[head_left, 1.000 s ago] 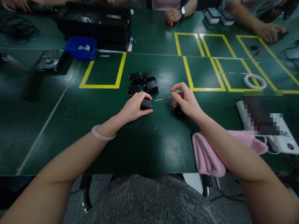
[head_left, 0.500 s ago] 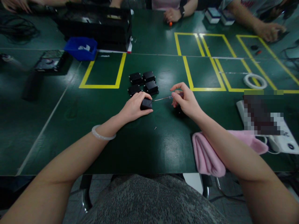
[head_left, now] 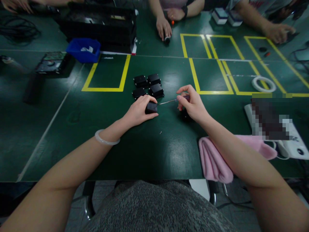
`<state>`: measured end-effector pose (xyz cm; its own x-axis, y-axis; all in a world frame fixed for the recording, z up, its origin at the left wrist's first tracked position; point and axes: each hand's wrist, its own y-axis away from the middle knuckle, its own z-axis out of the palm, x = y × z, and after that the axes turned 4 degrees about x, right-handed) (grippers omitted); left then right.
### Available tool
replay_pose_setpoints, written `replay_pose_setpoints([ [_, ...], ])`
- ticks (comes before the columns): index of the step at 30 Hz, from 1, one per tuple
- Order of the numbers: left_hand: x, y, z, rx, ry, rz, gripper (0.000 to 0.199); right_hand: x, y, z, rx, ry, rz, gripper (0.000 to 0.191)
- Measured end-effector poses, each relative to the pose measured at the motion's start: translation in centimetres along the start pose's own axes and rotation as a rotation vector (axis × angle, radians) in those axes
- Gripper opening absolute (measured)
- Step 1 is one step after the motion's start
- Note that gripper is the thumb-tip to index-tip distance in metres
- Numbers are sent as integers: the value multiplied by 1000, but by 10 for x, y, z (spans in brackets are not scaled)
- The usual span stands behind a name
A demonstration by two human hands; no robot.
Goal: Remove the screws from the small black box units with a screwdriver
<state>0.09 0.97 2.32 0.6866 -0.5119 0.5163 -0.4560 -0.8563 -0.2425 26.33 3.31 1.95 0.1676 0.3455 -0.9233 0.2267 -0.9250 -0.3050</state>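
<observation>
So we've got our left hand (head_left: pixel 138 110) wrapped over a little black block (head_left: pixel 152 108), thumb along the near edge and fingers over the far one, spread only as wide as the block itself. Let's call that block home base. Off its right side, pretty much level with it, our right hand (head_left: pixel 191 102) has a slim screwdriver (head_left: pixel 167 102) pinched by the handle, thumb and fingertips in, index finger arched loosely. What matters here is the line: the shaft runs sideways from the right hand into the block's right end, with the handle end a bit higher or farther off, can't say which from one view. Tip's right at the block, but whether it's seated in anything is too small for us to tell. Same for the block's long axis, too much finger over it. Left hand is obviously the nearer one. Four more black boxes (head_left: pixel 156 90) sit just beyond the block, a tiny screw (head_left: pixel 160 132) lies on our side of it, and another dark piece (head_left: pixel 185 115) is to its right, under the right hand.
</observation>
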Motion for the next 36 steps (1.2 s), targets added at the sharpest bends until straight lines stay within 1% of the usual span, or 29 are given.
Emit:
replay_pose_setpoints([
  [6, 0, 0, -1, 3, 1, -1, 39, 0, 0, 0, -27, -21, 39, 23],
  [13, -1, -1, 1, 4, -1, 1, 39, 0, -1, 0, -10, -13, 1, 16],
  [20, -1, 0, 0, 3, 5, -6, 39, 0, -1, 0, -37, -14, 44, 20],
  [26, -2, 0, 1, 5, 0, -3, 40, 0, 0, 0, -23, -11, -8, 15],
  [32, 0, 0, -1, -3, 5, -9, 39, -3, 1, -1, -34, 6, 54, 16],
  [36, 1, 0, -1, -9, 8, -23, 40, -3, 0, -1, -32, 2, 33, 18],
])
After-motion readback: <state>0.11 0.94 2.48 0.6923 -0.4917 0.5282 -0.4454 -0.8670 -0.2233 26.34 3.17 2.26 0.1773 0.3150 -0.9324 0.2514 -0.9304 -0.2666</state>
